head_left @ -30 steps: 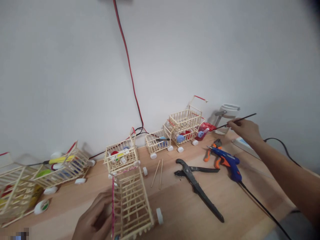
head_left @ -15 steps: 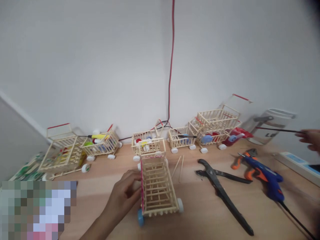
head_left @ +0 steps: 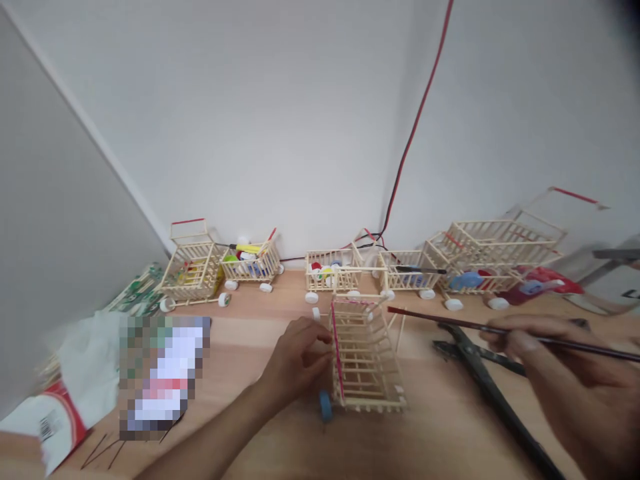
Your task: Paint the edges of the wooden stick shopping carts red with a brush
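A miniature shopping cart [head_left: 363, 357] built of thin sticks stands on the wooden table in front of me, with a pink-painted rail on its left side and a blue wheel at its near left corner. My left hand [head_left: 305, 357] grips that left side, fingertips partly hidden by the rail. From the right comes my right hand [head_left: 560, 373], closed round a dark thin-handled paintbrush [head_left: 460, 323]. The reddish brush tip points left, near the far right part of the cart; I cannot tell whether it touches. Beneath the right hand lie dark pliers [head_left: 495, 393].
Several similar carts, among them one at the left [head_left: 193, 270], line the wall, some holding coloured caps. A blurred-out phone-like object [head_left: 167, 373] and a white-and-red packet [head_left: 63, 417] lie at the left. A red-and-black cable [head_left: 417, 123] runs down the wall.
My right hand has come in from the right edge, bringing the paintbrush to the cart. The view has swung left, showing the packet. My left hand stays on the cart.
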